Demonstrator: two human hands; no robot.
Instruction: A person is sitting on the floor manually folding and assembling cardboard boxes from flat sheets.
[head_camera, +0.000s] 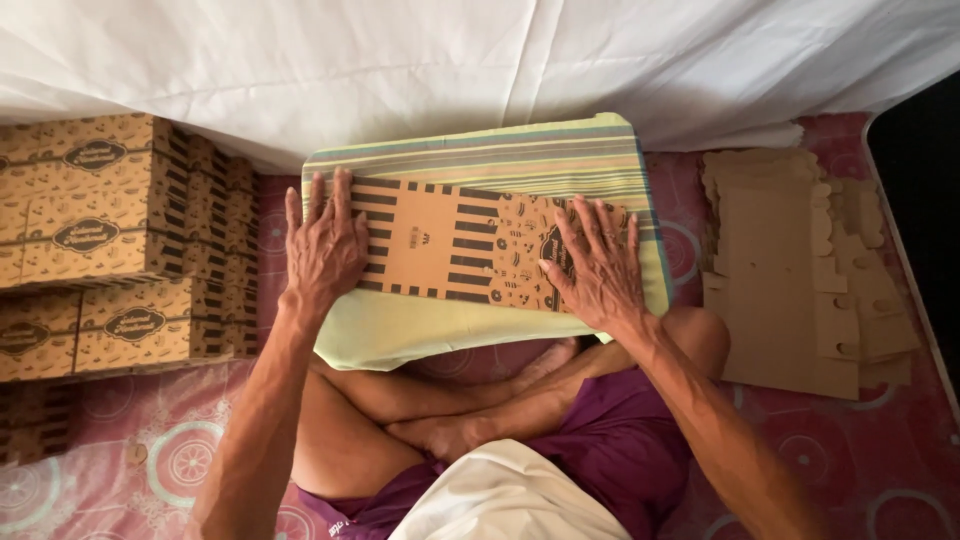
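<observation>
A flat brown cardboard box blank (450, 240) with dark stripes and printed patterns lies on a pale yellow-green striped cushion (480, 150) in front of my crossed legs. My left hand (325, 245) presses flat on the blank's left end, fingers spread. My right hand (595, 262) presses flat on its right end, fingers spread as well. Neither hand grips anything.
Stacks of assembled brown printed boxes (110, 240) stand at the left. A pile of flat plain-side cardboard blanks (790, 270) lies at the right on the pink patterned mat (880, 450). White cloth (480, 60) hangs behind the cushion.
</observation>
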